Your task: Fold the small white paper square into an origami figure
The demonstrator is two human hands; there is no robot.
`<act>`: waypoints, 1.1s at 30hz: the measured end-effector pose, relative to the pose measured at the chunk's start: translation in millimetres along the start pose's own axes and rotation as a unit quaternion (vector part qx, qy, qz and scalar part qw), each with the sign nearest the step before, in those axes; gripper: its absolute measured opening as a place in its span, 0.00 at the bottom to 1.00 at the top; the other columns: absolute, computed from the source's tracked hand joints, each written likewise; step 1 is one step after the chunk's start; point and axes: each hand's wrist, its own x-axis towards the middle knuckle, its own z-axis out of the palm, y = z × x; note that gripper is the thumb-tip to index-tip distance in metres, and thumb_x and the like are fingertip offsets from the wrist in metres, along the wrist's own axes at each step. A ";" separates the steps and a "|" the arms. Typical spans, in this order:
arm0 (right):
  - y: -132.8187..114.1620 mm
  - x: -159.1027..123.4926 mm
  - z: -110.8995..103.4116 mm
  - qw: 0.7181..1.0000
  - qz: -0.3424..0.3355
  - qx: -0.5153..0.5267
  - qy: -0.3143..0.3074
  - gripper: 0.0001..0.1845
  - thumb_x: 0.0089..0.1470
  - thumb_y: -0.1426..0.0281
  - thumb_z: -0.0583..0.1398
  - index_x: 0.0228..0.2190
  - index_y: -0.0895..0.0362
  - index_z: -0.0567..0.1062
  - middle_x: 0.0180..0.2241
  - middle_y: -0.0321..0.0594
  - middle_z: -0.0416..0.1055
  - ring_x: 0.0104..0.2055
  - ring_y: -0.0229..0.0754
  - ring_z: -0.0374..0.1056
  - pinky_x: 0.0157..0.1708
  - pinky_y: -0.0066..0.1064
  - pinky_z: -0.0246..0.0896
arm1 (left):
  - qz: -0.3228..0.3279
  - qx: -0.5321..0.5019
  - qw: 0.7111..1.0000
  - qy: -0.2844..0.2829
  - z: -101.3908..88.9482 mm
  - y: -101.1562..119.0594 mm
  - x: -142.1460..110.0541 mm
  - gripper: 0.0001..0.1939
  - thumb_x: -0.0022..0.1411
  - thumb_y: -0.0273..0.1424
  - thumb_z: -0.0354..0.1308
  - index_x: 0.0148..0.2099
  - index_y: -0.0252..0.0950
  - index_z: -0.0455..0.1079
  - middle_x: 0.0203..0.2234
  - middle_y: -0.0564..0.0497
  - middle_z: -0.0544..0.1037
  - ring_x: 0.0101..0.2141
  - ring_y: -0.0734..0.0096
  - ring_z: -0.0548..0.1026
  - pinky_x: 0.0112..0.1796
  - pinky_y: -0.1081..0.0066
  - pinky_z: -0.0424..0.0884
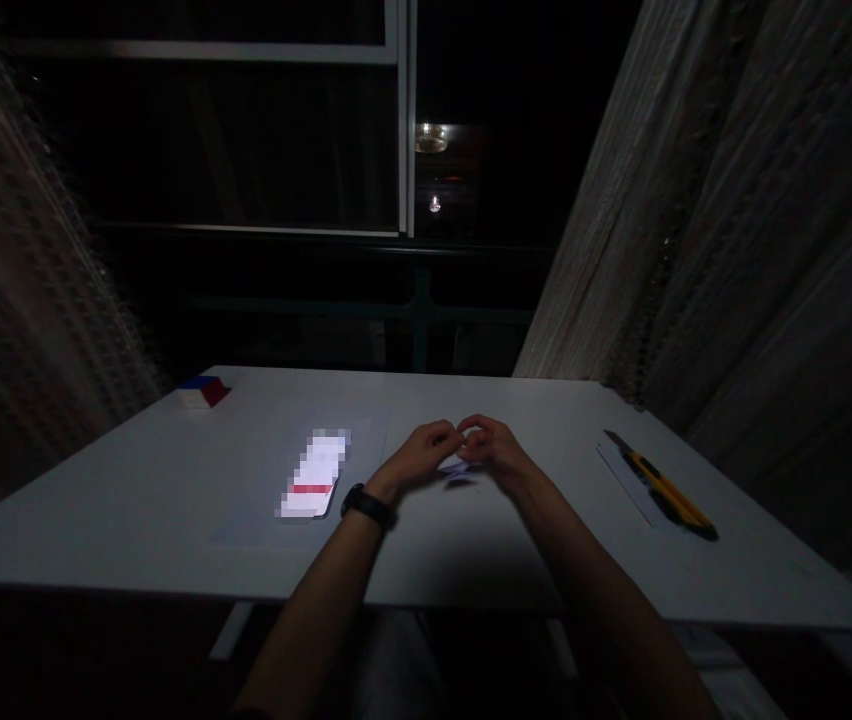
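Both my hands meet above the middle of the white table (pixel 133 520). My left hand (pixel 420 455), with a dark watch (pixel 367 505) on its wrist, has its fingers curled and pinched. My right hand (pixel 492 448) faces it, fingers closed too. Between the fingertips I hold a small pale piece of paper (pixel 457 466); in the dim light I cannot make out its shape. A small shadow lies on the table just under it.
A lit phone (pixel 315 474) lies left of my hands. A yellow utility knife (pixel 667 490) rests on a white strip near the right edge. A red, white and blue block (pixel 201 391) sits at the far left corner. Curtains hang on both sides of a dark window.
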 end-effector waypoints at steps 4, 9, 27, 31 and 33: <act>-0.2 1.2 0.5 1.000 -0.006 0.000 0.002 0.21 0.23 0.78 0.68 0.26 0.58 0.70 0.12 0.24 0.64 0.15 0.30 0.58 0.20 0.24 0.54 | -0.012 -0.026 1.000 0.004 0.8 -1.0 1.0 0.14 0.55 0.39 0.52 0.25 0.33 0.64 0.21 0.56 0.63 0.24 0.77 0.61 0.27 0.75 0.56; -2.3 -2.7 -0.9 0.997 -0.007 -0.011 -0.078 0.28 0.30 0.74 0.68 0.37 0.56 0.68 0.18 0.27 0.68 0.19 0.32 0.63 0.21 0.24 0.55 | -0.023 -0.063 0.997 0.030 1.4 -4.5 3.2 0.14 0.55 0.37 0.52 0.24 0.33 0.63 0.21 0.56 0.63 0.24 0.77 0.61 0.27 0.75 0.56; 3.3 0.4 -2.7 1.000 -0.009 -0.010 -0.025 0.24 0.31 0.69 0.69 0.35 0.58 0.69 0.19 0.32 0.70 0.20 0.36 0.66 0.22 0.28 0.58 | -0.004 0.048 0.997 0.054 -0.5 -6.8 2.5 0.15 0.58 0.38 0.48 0.25 0.33 0.60 0.20 0.57 0.61 0.24 0.77 0.59 0.26 0.75 0.55; 6.1 2.9 -4.8 1.000 -0.022 -0.002 0.003 0.23 0.30 0.70 0.69 0.33 0.58 0.70 0.17 0.31 0.70 0.18 0.34 0.64 0.22 0.27 0.57 | -0.006 0.042 0.997 0.058 0.2 -8.0 2.8 0.15 0.58 0.38 0.48 0.24 0.34 0.59 0.20 0.57 0.60 0.24 0.77 0.58 0.26 0.75 0.55; 6.4 3.7 -4.5 1.000 -0.024 0.002 0.001 0.22 0.31 0.70 0.69 0.33 0.58 0.70 0.17 0.31 0.70 0.18 0.34 0.64 0.22 0.26 0.57 | -0.009 0.043 0.997 0.065 0.5 -8.8 3.3 0.15 0.58 0.38 0.48 0.24 0.34 0.59 0.20 0.57 0.60 0.24 0.77 0.59 0.26 0.75 0.55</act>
